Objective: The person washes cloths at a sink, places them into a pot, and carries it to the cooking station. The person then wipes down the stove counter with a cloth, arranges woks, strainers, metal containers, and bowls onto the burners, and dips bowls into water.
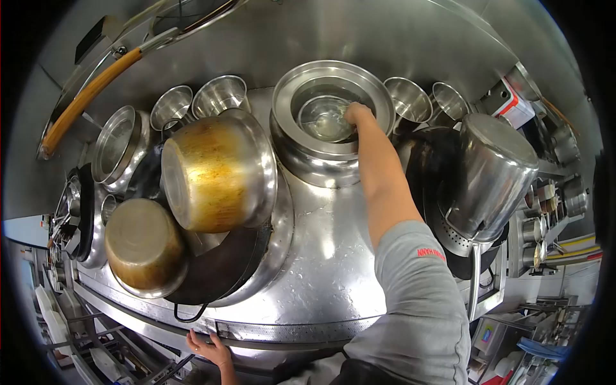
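My right hand (359, 113) reaches into a wide-rimmed steel pot (280, 115) at the back of the steel counter. Its fingers close on the right edge of a shallow round bowl (324, 119) inside the pot; the fingertips are partly hidden. What looks like clear water surrounds the bowl. Near the counter's front edge, my left hand (210, 350) has its fingers apart and holds nothing. Just above it is the looped handle (191, 316) of a dark wok (234, 273).
Upturned on the left are a large browned pot (215, 170) and a smaller one (142, 240). An upturned tall steel pot (497, 173) rests on dark woks at the right. Steel containers (221, 95) line the back wall. A wooden-handled pan (93, 99) hangs upper left.
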`<state>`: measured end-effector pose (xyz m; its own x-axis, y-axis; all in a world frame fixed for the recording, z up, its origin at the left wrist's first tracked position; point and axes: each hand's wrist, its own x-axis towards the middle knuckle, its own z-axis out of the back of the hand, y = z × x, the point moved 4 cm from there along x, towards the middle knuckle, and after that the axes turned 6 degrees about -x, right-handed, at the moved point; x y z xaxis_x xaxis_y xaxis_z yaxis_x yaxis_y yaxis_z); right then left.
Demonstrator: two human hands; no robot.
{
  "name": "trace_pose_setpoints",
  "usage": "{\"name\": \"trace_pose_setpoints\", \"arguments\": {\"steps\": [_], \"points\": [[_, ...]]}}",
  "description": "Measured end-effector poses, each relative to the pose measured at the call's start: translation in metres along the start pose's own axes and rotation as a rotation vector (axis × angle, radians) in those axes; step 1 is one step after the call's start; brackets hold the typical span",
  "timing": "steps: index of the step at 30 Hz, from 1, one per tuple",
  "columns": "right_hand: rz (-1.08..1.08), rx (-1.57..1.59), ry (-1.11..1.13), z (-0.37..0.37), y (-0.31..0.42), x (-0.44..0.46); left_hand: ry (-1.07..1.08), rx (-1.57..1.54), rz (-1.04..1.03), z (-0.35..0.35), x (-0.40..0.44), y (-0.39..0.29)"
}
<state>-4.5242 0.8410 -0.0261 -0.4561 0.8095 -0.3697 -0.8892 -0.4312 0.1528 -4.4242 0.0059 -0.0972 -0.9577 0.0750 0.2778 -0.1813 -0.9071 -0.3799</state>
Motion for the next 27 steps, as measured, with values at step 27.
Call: {"name": "trace_pose_setpoints", "arguments": {"steps": [27], "points": [[-0.179, 1.788, -0.094, 0.104, -0.049, -0.046, -0.002, 0.009, 0.034, -0.003, -0.005, 0.001]]}}
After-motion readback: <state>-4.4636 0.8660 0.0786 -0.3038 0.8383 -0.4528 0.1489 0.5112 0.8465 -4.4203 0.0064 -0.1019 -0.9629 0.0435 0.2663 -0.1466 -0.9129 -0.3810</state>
